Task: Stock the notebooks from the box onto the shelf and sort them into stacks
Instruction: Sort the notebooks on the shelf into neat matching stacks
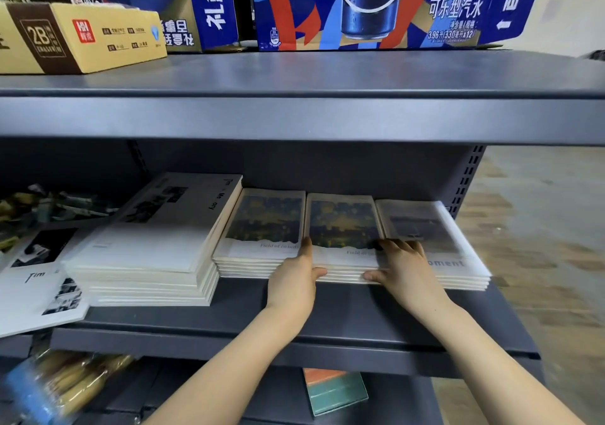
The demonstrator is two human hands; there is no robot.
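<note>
Notebook stack [343,228], mid-row on the shelf [327,313], is held at its near corners by the left hand [293,280] and right hand [407,266], fingers [399,246] curled round it, probably to square it against its neighbours.

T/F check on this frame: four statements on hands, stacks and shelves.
1. Both the left hand and the right hand hold the middle blue-yellow stack. True.
2. The white-cover stack is rightmost. False: it lies left of the painted stacks; the grey-cover stack is rightmost.
3. The upper shelf carries blue drink cartons. True.
4. The yellow 2B box shares the notebooks' shelf. False: it sits on the upper shelf.
</note>
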